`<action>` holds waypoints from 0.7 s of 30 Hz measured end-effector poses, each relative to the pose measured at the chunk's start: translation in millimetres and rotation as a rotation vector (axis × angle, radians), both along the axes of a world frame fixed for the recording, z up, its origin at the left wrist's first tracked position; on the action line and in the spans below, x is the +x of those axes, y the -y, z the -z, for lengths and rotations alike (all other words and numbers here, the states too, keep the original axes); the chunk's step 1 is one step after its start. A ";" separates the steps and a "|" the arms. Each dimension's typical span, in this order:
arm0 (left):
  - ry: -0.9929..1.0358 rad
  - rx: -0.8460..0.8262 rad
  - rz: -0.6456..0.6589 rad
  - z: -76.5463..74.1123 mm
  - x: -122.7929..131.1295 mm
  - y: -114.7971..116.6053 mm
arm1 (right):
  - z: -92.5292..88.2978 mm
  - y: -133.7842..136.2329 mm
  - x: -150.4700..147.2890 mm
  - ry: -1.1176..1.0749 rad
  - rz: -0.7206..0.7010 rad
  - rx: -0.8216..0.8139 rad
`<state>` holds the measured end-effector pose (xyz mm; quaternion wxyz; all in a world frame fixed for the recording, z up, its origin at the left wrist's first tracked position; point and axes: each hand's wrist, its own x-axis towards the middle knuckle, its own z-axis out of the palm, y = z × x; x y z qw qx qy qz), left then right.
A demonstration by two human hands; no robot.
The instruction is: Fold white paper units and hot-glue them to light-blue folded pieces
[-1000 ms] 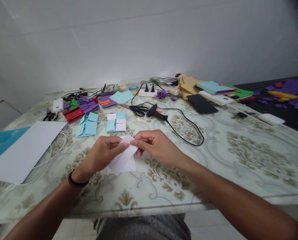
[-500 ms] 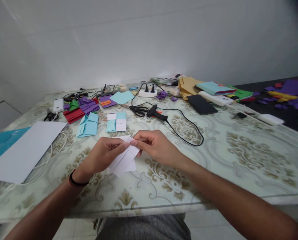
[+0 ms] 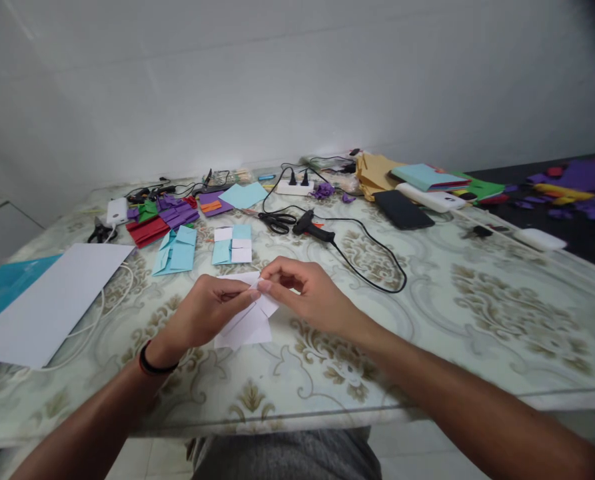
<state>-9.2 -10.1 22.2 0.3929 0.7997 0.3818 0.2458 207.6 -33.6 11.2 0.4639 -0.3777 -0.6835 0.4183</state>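
A folded white paper (image 3: 244,325) rests just above the patterned table (image 3: 427,333) in front of me. My left hand (image 3: 204,313) pinches its upper left part, thumb and fingers closed on the fold. My right hand (image 3: 304,293) pinches the paper's top right corner, fingertips meeting those of the left. A black band sits on my left wrist. Just beyond my hands lie folded light blue and white paper pieces (image 3: 232,243) and a light blue folded piece (image 3: 176,250).
A white sheet (image 3: 52,297) over a blue one lies at the left. Further back are scissors (image 3: 277,220), a black glue gun (image 3: 312,225) with its cord, a power strip (image 3: 294,187), purple, red and green paper scraps (image 3: 162,215), a phone (image 3: 403,208) and stacked coloured paper (image 3: 427,177).
Both hands have lowered the white paper slightly toward the table and drawn their fingertips closer at its top corner. Nothing else moved.
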 end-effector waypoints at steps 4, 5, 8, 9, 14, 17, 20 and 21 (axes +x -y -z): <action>-0.024 0.003 0.012 -2.1 0.9 0.6 | 1.3 0.3 2.3 -0.010 -0.031 0.049; -0.033 -0.003 0.016 -3.1 1.5 1.1 | 1.6 0.4 2.9 -0.009 -0.038 0.067; -0.044 -0.031 0.022 -5.9 3.4 3.1 | 1.7 0.5 3.1 -0.003 -0.040 0.088; -0.041 -0.042 0.020 -6.5 4.0 3.6 | 1.5 0.5 2.6 -0.001 -0.036 0.084; -0.075 -0.052 0.008 -5.1 5.9 4.7 | -0.6 1.2 -0.2 -0.016 -0.038 0.063; -0.101 -0.028 0.019 -3.0 6.3 4.3 | 0.0 1.4 -0.2 0.006 -0.039 0.090; -0.099 -0.014 0.003 -2.2 6.0 3.2 | 1.9 -0.5 0.8 0.004 -0.016 0.053; -0.090 -0.012 -0.013 -2.2 5.9 2.8 | 2.5 -1.5 1.2 -0.007 -0.006 0.025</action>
